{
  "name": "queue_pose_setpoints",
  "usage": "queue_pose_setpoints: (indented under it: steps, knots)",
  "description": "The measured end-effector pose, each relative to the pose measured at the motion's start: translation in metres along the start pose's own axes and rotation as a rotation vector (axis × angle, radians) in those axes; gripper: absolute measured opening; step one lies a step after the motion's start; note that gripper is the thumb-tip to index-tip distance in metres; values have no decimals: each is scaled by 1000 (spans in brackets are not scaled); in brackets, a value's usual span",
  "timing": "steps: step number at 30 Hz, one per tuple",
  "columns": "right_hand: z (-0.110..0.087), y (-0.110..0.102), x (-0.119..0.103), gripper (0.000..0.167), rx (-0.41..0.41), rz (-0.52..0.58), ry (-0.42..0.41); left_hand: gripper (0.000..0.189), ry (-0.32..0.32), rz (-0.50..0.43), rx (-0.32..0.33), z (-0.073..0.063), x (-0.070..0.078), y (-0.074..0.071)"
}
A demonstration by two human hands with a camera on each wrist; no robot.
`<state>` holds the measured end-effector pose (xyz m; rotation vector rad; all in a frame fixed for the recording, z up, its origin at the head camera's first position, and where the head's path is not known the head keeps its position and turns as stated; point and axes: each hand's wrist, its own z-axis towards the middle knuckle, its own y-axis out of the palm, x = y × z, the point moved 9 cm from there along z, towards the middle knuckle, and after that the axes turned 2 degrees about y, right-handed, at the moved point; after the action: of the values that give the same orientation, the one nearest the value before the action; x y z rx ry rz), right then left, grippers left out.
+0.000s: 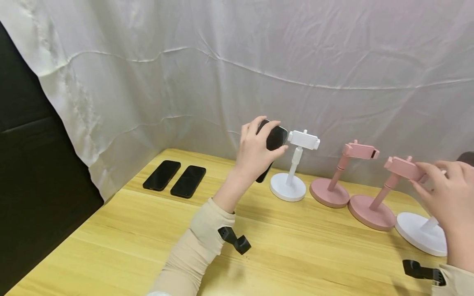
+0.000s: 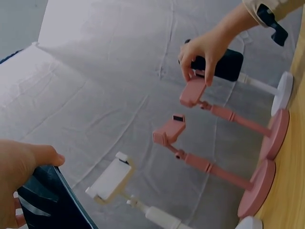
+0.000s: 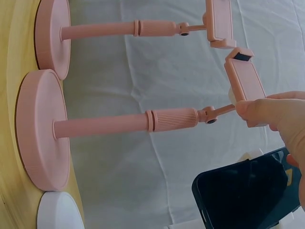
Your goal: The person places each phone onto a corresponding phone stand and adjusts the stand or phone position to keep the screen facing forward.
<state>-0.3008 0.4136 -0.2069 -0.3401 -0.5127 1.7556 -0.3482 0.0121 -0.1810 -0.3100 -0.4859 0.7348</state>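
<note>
In the head view my left hand [image 1: 257, 150] grips a black phone [image 1: 277, 137] by its edges, partly hiding it, near the white phone stand [image 1: 304, 140]. The left wrist view shows that phone [image 2: 50, 200] under the thumb. My right hand [image 1: 449, 193] pinches one end of the clamp on the nearer pink phone stand [image 1: 401, 167]; thumb and fingers lie at the clamp's edge in the right wrist view. Beside this hand, a dark phone [image 3: 243, 191] sits in the clamp of the rightmost white stand [image 1: 424, 234], partly covered by the hand.
Two black phones [image 1: 161, 175] lie side by side at the table's back left. Another pink stand [image 1: 361, 151], its clamp without a phone, stands between the white stand and the gripped one. The stands form a row along the wooden table's [image 1: 296, 255] back, before a grey curtain [image 1: 207, 82].
</note>
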Motion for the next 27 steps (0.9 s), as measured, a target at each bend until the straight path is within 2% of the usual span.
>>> queue_pose_setpoints:
  steps: [6, 15, 27]
  knots:
    - [1, 0, 2, 92, 5, 48, 9, 54, -14, -26, -7, 4, 8, 6]
    - [-2, 1, 4, 95, -2, 58, 20, 54, -15, -28, -10, 8, 20, 16]
    - [-3, 0, 2, 93, 3, 78, -5, 54, -16, -46, -31, 11, 37, 28]
